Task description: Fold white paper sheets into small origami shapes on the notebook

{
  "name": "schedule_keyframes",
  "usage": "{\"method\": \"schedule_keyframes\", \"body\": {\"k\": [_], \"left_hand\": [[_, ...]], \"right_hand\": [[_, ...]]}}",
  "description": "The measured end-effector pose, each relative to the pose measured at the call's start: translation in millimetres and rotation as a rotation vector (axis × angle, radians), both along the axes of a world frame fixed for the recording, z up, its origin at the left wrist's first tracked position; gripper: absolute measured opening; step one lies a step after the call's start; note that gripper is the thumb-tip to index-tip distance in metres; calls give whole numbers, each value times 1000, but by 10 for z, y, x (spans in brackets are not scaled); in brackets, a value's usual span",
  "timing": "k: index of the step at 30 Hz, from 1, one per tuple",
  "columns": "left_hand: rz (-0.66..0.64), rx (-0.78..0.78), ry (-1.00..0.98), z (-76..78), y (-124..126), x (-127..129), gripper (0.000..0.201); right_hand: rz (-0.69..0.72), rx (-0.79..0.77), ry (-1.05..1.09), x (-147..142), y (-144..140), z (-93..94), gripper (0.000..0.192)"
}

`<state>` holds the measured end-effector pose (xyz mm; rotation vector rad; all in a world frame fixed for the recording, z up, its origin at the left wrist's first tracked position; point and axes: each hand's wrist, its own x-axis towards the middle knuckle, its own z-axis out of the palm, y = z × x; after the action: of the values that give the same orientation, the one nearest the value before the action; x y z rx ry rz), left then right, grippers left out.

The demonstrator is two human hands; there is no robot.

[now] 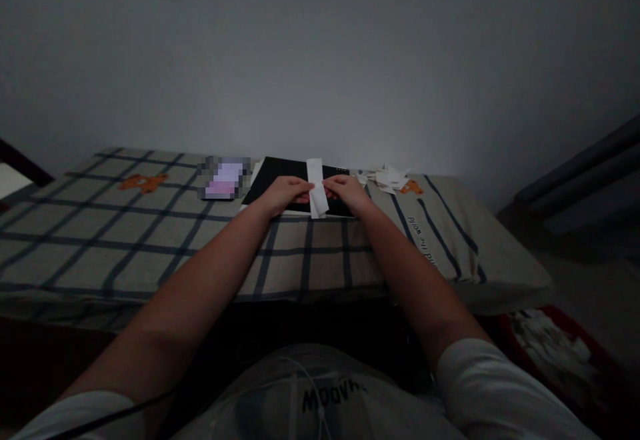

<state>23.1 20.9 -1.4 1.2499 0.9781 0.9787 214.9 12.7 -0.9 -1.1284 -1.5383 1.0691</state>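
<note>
Between my two hands is a white folded strip of paper (315,172), held upright over a black notebook or folder (280,169). My left hand (286,193) pinches the strip's left edge near its middle. On the opposite edge, my right hand (349,191) pinches it with thumb and fingers. The strip looks narrowed where the fingers meet it, and its lower part slants a little to the right. Pale sheet edges show beneath the black cover. Fingertips behind the strip are partly hidden.
A phone (223,179) with a lit, blurred screen lies left of the black cover. White paper scraps (391,177) are piled to the right. A checked cloth (210,233) covers the table against a grey wall. Whitish pieces lie in a red container (607,367) at lower right.
</note>
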Motion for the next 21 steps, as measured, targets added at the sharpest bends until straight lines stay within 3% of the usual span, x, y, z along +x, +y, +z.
{"method": "schedule_keyframes", "body": {"k": [11, 21], "left_hand": [[38, 31, -25, 30, 1, -31, 15], [-11, 4, -59, -38, 40, -26, 27]], "right_hand": [[96, -92, 34, 26, -24, 7, 19], [36, -34, 26, 15, 10, -18, 14]]}}
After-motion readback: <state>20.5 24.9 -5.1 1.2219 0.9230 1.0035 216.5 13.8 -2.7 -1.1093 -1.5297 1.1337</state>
